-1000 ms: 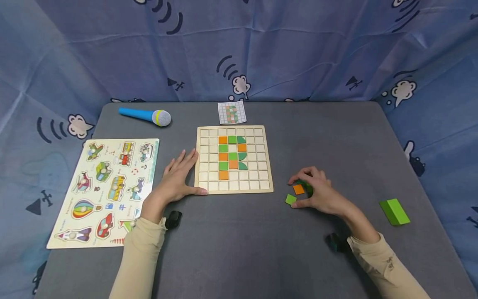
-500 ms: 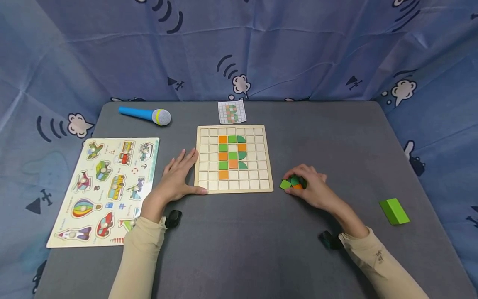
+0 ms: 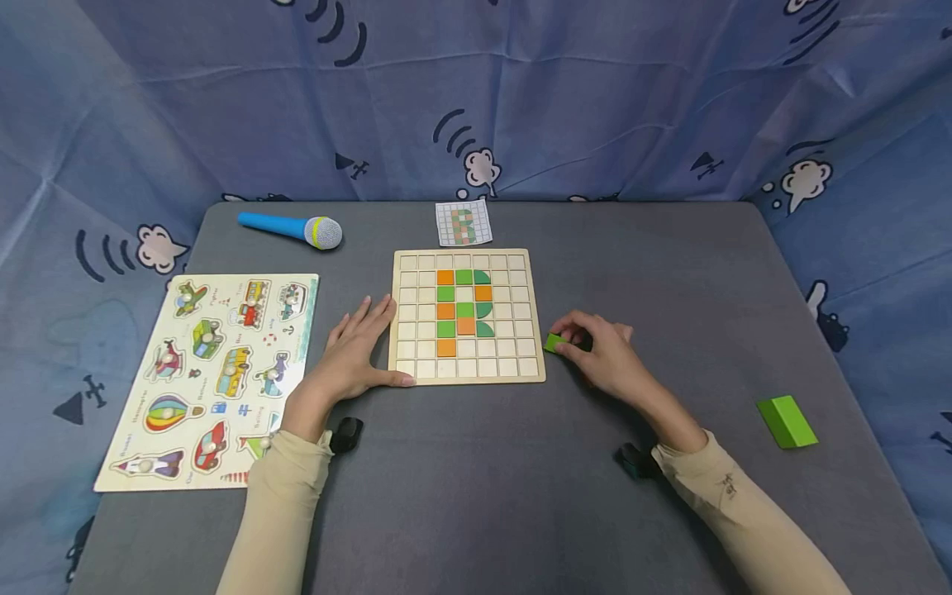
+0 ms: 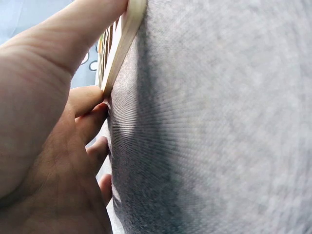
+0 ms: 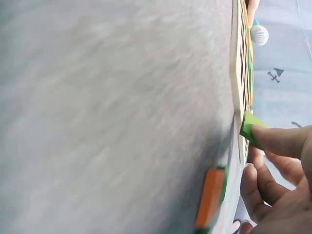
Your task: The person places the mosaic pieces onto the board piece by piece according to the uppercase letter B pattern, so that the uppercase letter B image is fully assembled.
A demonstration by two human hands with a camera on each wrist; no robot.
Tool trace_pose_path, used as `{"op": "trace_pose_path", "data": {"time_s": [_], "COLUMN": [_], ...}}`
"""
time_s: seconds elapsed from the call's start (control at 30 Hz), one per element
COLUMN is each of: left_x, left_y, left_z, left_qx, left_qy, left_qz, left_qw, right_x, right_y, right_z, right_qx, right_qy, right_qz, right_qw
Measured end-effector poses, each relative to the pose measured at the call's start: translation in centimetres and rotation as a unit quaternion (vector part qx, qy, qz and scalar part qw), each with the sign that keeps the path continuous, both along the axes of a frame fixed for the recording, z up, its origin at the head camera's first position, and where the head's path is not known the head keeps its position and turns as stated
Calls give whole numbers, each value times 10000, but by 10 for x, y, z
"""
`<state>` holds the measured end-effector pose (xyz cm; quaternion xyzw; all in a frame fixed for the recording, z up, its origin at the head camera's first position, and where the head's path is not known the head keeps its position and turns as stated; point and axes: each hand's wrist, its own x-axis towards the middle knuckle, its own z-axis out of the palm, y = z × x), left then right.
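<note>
My left hand (image 3: 349, 351) lies at the left side of the wooden grid board (image 3: 513, 364), thumb at its lower left corner and fingertips at the left edge, fingers fairly straight. In the left wrist view the thumb (image 4: 73, 34) meets the board's rim (image 4: 126, 39). Just right of the board, my right hand (image 3: 606, 355) pinches a light green square tile (image 3: 554, 342) between thumb and fingers. Under that hand, an orange block (image 5: 209, 195) with dark green pieces beside it shows in the right wrist view. Orange, green and quarter-round tiles (image 3: 485, 329) sit in the board's cells.
A small pattern card (image 3: 464, 223) lies behind the board. Back left is a blue toy microphone (image 3: 290, 229). A picture puzzle board (image 3: 216, 380) lies on the left, partly under the left forearm. A green block (image 3: 787, 422) stands on the right.
My right hand has moved left and away from me toward the board, and the light green tile has come along in its fingers. The left hand has stayed in place.
</note>
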<state>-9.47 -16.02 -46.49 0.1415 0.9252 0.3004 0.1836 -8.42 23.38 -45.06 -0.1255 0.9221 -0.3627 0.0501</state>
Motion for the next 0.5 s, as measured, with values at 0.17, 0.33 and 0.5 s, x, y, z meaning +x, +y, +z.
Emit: {"op": "trace_pose_path", "data": {"time_s": [0.17, 0.33, 0.5], "left_x": [0, 0, 0], "left_y": [0, 1, 0], "left_z": [-1, -1, 0], "left_qx": [-17, 1, 18], "left_qy": [-1, -2, -19], "left_qz": [-20, -23, -12], "left_qw": [10000, 10000, 10000], "right_x": [-5, -9, -13], "right_y": [-19, -39, -55], "right_z": [2, 3, 4], "right_qx": [-214, -419, -464], "right_qy": [-102, -265, -343], "right_qz": [-115, 71, 233], "right_qw": [9997, 9987, 9981]}}
